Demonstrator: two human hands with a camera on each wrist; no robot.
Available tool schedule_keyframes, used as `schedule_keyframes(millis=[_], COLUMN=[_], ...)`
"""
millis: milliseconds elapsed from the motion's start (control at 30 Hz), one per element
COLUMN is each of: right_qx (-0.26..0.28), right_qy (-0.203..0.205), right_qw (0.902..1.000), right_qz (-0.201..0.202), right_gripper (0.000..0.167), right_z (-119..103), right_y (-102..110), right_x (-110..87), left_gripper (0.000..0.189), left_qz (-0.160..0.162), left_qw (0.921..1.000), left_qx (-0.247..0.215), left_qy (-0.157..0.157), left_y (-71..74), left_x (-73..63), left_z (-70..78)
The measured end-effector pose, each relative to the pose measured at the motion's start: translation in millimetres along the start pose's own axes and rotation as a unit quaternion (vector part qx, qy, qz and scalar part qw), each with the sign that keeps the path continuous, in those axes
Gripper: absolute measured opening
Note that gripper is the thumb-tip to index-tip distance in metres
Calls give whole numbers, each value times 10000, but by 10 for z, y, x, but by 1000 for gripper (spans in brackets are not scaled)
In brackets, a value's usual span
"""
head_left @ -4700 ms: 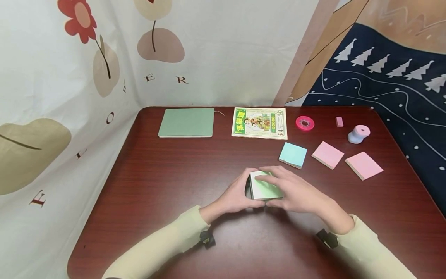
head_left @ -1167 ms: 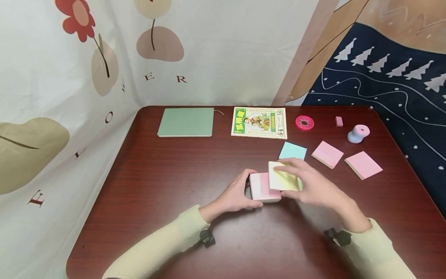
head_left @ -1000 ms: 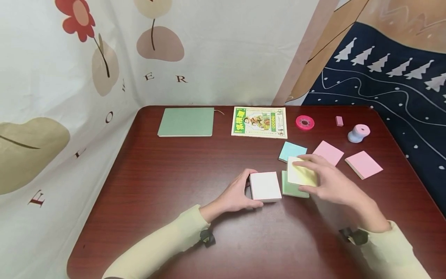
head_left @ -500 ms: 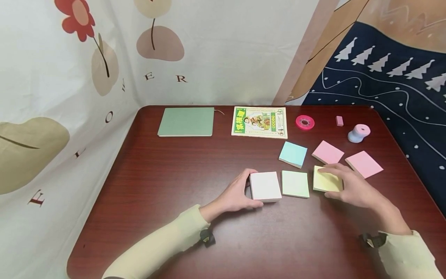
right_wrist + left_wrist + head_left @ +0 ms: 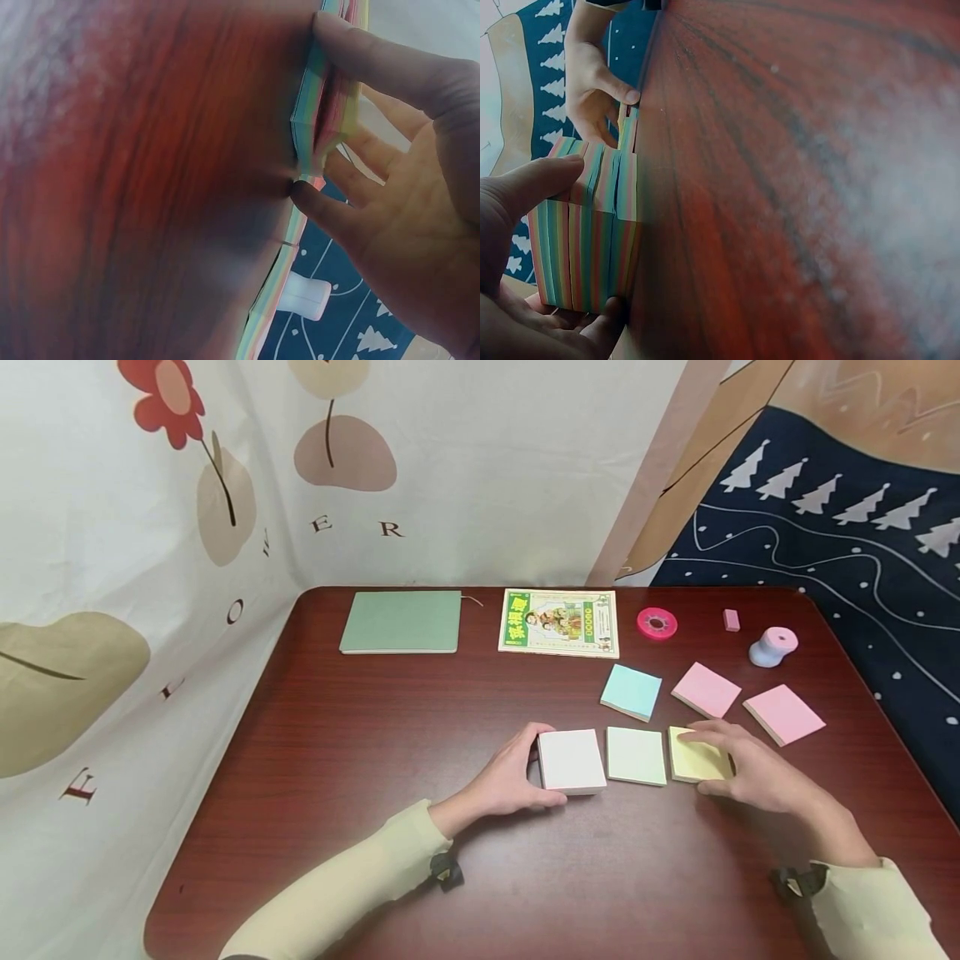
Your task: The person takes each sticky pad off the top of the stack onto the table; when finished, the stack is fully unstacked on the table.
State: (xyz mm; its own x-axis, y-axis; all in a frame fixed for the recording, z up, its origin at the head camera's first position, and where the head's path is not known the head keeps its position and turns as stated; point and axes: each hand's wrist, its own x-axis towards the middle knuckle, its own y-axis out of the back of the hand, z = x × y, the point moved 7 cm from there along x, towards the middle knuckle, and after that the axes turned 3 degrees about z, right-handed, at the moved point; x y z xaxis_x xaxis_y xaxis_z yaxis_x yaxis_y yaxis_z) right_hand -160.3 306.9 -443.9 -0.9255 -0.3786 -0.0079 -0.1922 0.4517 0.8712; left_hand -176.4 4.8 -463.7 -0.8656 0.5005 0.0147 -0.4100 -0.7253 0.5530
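The person's left hand (image 5: 512,778) grips a white-topped stack (image 5: 572,762), its sides striped in many colours, on the reddish table (image 5: 390,727). Just right of that I see a pale green pad (image 5: 636,756) lying flat, then a yellow pad (image 5: 692,757), pinched in the right hand (image 5: 757,772).

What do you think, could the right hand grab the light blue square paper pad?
Probably yes: the light blue pad lies close by, with nothing on top. But the right hand holds the yellow square paper pad, so it may need to let go first.
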Motion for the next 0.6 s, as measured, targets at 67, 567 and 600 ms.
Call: schedule_keyframes(millis=[67,567,600], right_qx=[-26,-14,10], right_qy=[14,478,520], right_qw=[10000,9975,9973], right_qz=[-11,521,514], right_gripper=[71,61,60], right_z=[-3,-531,-614], right_y=[-1,182,167], right_x=[1,130,157], left_gripper=[85,85,85], left_qz=[5,23,21], left_qw=[10000,10000,10000], left_qx=[20,2,1], left_qy=[-6,-56,-61], left_y=[0,-4,-5], left_x=[1,3,3], left_z=[-2,-3,-2])
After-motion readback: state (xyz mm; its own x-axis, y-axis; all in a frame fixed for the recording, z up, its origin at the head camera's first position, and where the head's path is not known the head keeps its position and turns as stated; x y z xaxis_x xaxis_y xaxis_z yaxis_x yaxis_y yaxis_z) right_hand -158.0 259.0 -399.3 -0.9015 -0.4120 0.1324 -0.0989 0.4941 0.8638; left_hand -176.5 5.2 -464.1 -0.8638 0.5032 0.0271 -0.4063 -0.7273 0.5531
